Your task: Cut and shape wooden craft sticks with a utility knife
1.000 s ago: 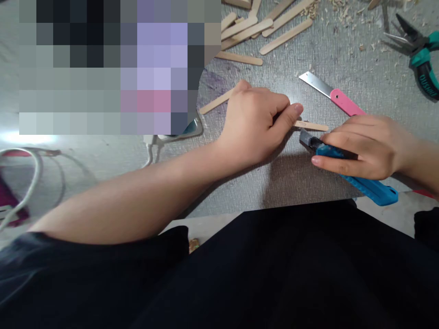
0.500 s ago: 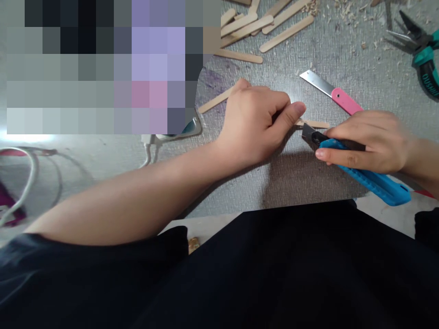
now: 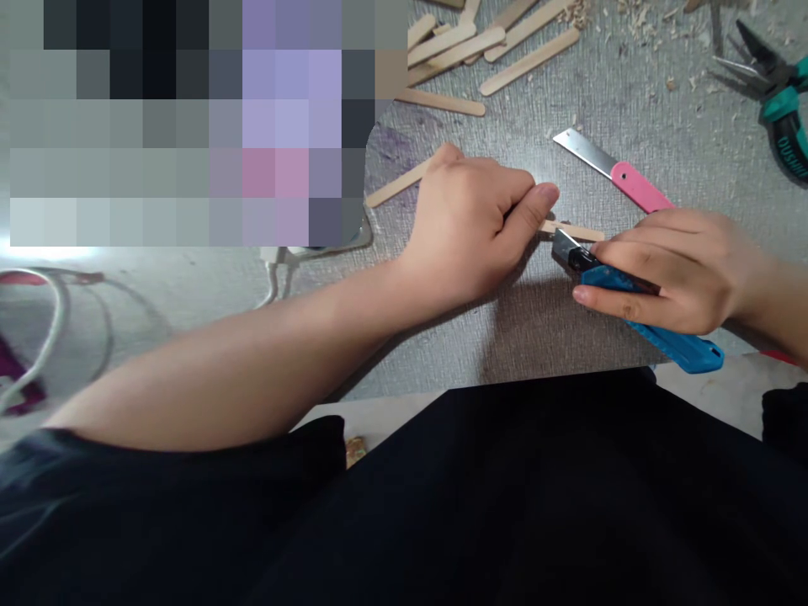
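Note:
My left hand (image 3: 476,219) is closed, its thumb and curled fingers pinching a wooden craft stick (image 3: 584,232) against the table. The stick's free end points right, and the rest is hidden under the hand. My right hand (image 3: 675,265) grips a blue utility knife (image 3: 672,343) with its blade out. The blade tip lies at the near edge of the stick, just right of my left thumb; whether it touches is unclear. Another craft stick (image 3: 397,183) reaches out to the left from beneath my left hand. A pink-handled craft knife (image 3: 640,187) lies just beyond my right hand.
Several craft sticks (image 3: 530,61) lie in a loose pile at the top of the grey textured table (image 3: 404,353). Wood shavings (image 3: 622,21) are scattered nearby. Green-and-black pliers (image 3: 779,101) rest at the far right. A white cable (image 3: 60,328) curves at the left.
My right hand and the blue utility knife have shifted slightly left, and the knife's rear end has swung inward. My left hand stays almost still on the stick.

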A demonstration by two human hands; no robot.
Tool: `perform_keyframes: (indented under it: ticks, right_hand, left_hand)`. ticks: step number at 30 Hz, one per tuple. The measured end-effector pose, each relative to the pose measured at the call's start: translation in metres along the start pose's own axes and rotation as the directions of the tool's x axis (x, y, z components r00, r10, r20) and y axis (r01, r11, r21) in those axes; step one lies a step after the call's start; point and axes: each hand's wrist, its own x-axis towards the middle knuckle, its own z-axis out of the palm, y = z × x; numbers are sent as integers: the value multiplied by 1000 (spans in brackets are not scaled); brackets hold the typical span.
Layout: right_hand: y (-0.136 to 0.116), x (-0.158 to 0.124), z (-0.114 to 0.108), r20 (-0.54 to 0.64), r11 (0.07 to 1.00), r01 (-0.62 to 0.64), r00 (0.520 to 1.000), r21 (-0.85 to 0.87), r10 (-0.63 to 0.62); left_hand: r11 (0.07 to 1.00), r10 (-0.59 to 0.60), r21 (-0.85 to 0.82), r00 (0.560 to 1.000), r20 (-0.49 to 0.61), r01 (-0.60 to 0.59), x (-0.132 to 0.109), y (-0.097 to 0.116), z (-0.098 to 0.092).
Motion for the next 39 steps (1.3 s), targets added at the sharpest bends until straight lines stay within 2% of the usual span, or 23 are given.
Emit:
perform_keyframes:
  ticks: [3,7,12,16,22,30,39]
  right_hand:
    - [-1,-1,2,-9,999,-31,999,6,31]
    - [-1,-5,3,38,996,-92,995,13,92]
    - [0,-5,2,43,996,-87,995,16,86]
    - [0,-4,2,24,997,-82,996,-7,82]
    - [-2,-3,1,82,988,-156,984,-21,157]
    - [-4,-2,2,130,973,-224,968,52,215]
    - [-3,1,1,128,975,-200,974,95,187]
  left_hand:
    - [999,40,29,999,-20,-39,-1,-2,2]
    - [997,65,47,997,-48,-63,-3,-4,4]
    - [996,78,36,996,-38,-77,-2,-6,2]
    - [998,61,5,998,-19,-61,-1,-7,1]
    - [999,46,-11,999,-26,-46,-2,-7,4]
    - [1000,-6,0,1000,24,6,0,2,-1]
    - [998,-60,7,996,71,59,2,8,-5]
